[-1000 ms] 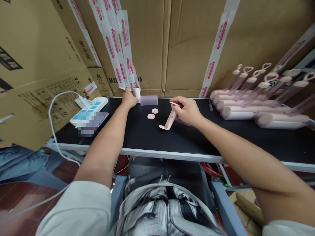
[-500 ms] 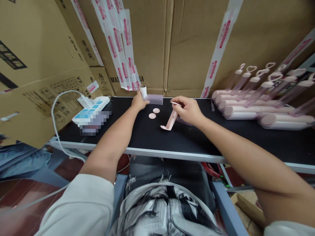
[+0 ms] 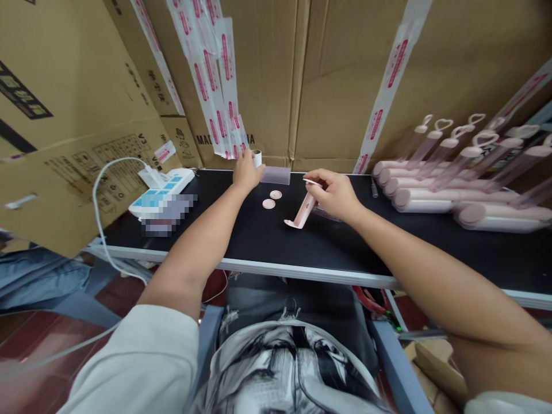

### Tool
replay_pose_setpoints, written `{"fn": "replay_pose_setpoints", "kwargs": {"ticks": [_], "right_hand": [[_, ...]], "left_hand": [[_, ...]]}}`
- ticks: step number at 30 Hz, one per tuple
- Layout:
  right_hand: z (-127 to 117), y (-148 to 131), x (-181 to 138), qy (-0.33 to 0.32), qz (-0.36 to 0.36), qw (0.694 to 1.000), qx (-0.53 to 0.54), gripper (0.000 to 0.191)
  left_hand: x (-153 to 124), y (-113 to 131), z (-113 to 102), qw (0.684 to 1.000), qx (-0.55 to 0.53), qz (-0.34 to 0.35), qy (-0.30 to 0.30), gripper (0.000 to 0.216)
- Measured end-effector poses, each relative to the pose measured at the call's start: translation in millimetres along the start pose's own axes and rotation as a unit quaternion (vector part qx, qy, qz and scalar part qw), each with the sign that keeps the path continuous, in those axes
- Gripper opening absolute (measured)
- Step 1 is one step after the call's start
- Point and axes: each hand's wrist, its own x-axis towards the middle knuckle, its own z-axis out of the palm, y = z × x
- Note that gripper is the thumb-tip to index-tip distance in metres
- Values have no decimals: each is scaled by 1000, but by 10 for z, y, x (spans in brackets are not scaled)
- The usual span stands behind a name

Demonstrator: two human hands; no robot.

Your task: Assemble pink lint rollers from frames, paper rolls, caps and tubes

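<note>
My left hand [image 3: 245, 171] reaches to the far edge of the black table [image 3: 302, 241] with its fingers wrapped round a small white roll [image 3: 257, 158]. A pale lilac sheet [image 3: 276, 175] trails from the roll to the right on the table. My right hand [image 3: 334, 194] is closed on a pink L-shaped handle piece [image 3: 301, 213], whose foot rests on the table. Two small pink round caps [image 3: 271, 199] lie between my hands.
Several pink lint rollers with heart-shaped handles [image 3: 448, 178] are stacked at the right of the table. A white power strip [image 3: 161, 185] with a cable lies at the left. Cardboard boxes [image 3: 336, 75] with hanging label strips [image 3: 215, 80] wall in the back and left.
My left hand has lifted the white roll and moved it a little to the right along the table's far edge. My right hand and the pink piece have stayed put.
</note>
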Motion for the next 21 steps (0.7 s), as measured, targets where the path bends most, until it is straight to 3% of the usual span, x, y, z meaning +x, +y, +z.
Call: {"fn": "replay_pose_setpoints", "kwargs": {"ticks": [2, 4, 7, 14, 21], "right_hand": [[-7, 11, 5, 2, 3, 1000, 2, 27], [-14, 27, 12, 2, 3, 1000, 2, 27], [-27, 53, 20, 5, -3, 1000, 1, 26], [-43, 24, 16, 2, -2, 1000, 3, 24], [-63, 10, 19, 7, 2, 1000, 3, 24]], "left_hand": [[-14, 47, 36, 994, -18, 85, -69, 30], [-50, 80, 110, 978, -27, 145, -148, 31], [-117, 93, 226, 965, -15, 172, -197, 42], [-123, 37, 276, 970, 13, 149, -193, 53], [-30, -32, 154, 985, 68, 83, -133, 41]]}}
